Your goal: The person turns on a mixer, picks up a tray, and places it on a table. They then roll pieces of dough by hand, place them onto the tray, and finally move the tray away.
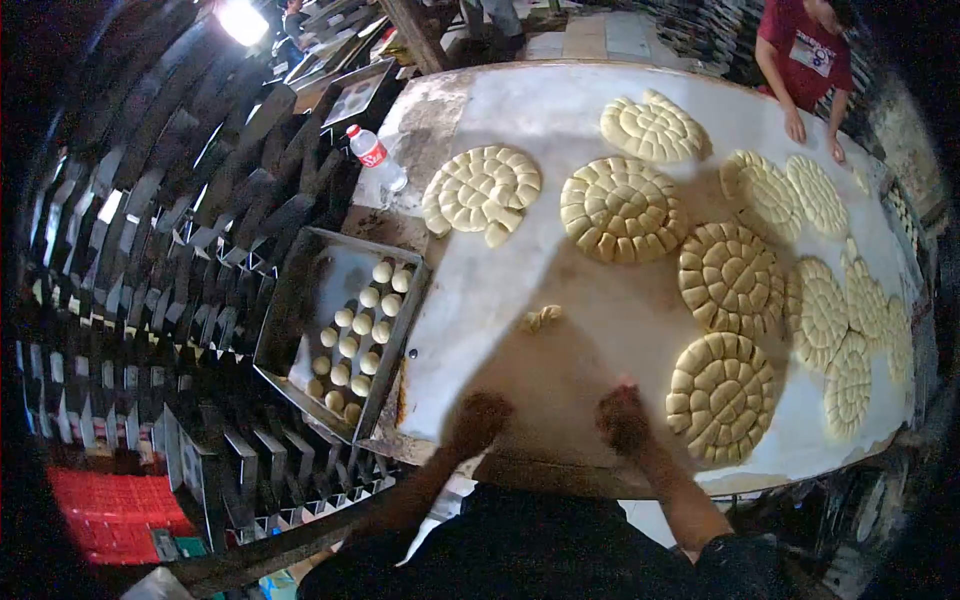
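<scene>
Both of my hands are low over the near edge of the pale work table, in shadow. My left hand (482,418) is dark and blurred, and its fingers cannot be made out. My right hand (622,415) looks curled, but what it holds, if anything, is hidden. Beyond them lies a small scrap of dough (542,318). To the right of my right hand is a round of cut dough pieces (720,398), with another round (731,278) just behind it. Farther back sit a large round (620,210) and, at the left, one with loose pieces (482,188).
A metal tray (418,300) with several dough balls stands at the table's left edge. Behind it is a plastic bottle (378,158) with a red cap. A person in a red shirt (808,55) leans at the far right, near more dough rounds (822,310). Stacked trays fill the left side.
</scene>
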`<state>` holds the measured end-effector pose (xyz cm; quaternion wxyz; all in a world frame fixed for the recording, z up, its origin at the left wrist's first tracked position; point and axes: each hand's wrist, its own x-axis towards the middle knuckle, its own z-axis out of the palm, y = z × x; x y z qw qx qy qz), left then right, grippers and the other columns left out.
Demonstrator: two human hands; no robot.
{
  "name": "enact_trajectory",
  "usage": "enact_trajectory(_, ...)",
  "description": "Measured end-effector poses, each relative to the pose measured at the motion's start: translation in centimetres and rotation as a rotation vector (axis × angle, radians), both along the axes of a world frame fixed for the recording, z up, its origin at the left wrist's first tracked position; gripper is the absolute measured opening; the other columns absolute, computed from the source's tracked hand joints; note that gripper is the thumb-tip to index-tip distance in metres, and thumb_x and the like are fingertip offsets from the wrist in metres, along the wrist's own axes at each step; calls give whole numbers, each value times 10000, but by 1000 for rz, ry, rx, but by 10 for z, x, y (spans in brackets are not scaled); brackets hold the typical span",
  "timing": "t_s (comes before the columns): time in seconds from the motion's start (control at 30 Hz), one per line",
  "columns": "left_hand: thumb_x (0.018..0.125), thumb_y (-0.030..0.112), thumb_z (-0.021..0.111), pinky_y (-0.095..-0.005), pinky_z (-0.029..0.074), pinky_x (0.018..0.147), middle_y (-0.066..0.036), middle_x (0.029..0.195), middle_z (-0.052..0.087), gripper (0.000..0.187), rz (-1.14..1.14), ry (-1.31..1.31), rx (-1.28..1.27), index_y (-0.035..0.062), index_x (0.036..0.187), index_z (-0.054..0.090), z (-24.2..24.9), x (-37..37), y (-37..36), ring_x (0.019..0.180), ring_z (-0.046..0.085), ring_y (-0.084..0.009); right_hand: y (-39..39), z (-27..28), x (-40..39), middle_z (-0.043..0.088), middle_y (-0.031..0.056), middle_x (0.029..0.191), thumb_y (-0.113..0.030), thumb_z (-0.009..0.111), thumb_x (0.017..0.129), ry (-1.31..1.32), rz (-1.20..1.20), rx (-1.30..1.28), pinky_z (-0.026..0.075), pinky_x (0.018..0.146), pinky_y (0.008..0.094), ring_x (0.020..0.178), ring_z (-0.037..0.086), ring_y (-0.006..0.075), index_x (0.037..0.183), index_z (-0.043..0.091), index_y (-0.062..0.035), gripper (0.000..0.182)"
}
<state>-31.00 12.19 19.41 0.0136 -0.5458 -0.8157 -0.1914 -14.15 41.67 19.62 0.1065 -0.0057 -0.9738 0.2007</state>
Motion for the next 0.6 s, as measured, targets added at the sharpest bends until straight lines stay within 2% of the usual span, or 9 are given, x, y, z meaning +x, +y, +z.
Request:
enact_trajectory(0.03,788,172,631,-526,391,940,-123,981,610,146,58,134,-10,96,909,604,24,-15,-2,1029,544,-306,21,42,-10,502,264,908,-242,479,892,173,-29,233,352,968,567,965,500,454,850,518,20,268)
enact_trajectory(0.1,783,156,623,-536,389,944,-162,1008,603,161,173,124,45,77,922,606,44,-60,11,1031,547,-310,41,31,-40,502,245,897,-217,484,872,202,-283,45,355,927,548,960,481,446,826,503,17,240)
enact_trajectory(0.17,785,147,614,-518,401,929,-174,998,606,162,250,-399,273,71,928,617,1,-82,34,998,559,-326,30,39,-83,507,228,901,-180,488,862,228,-402,18,356,918,533,949,478,431,830,509,15,198)
enact_trajectory(0.23,778,136,609,-477,422,910,-162,972,611,162,250,-517,364,66,924,621,23,-72,76,949,571,-340,3,43,-97,511,210,905,-143,491,851,246,-510,1,357,910,519,939,475,417,834,515,12,158)
enact_trajectory(0.27,772,125,604,-456,430,909,-157,963,610,167,235,-248,292,61,925,623,64,-66,92,927,574,-345,-10,46,-99,513,195,901,-115,499,846,248,-543,-73,361,901,498,924,475,401,853,528,6,124)
enact_trajectory(0.3,822,153,565,-449,438,899,-160,1045,595,181,213,-264,-51,65,975,607,49,-53,101,955,569,-319,-25,48,-101,514,181,896,-87,507,840,253,-579,-147,364,893,477,909,475,384,871,541,0,98)
enact_trajectory(0.37,839,141,553,-445,426,939,-165,1130,591,232,70,-377,-114,48,1044,606,3,-17,78,1021,563,-316,-44,23,-68,524,182,906,-101,512,850,184,-461,-113,373,886,475,923,482,383,876,551,-8,104)
enact_trajectory(0.43,805,100,579,-447,405,989,-168,1133,604,271,-47,-466,180,26,1063,620,-26,8,29,1058,561,-339,-58,29,-42,548,187,933,-133,514,866,147,-378,-92,393,864,471,949,500,376,886,573,-21,128)
enact_trajectory(0.6,820,149,587,-427,438,894,-165,1079,588,324,158,-689,375,27,1118,557,58,-76,-69,992,571,-328,-20,70,-17,616,191,838,-230,575,853,-381,-580,-121,482,687,402,690,578,370,886,611,12,247)
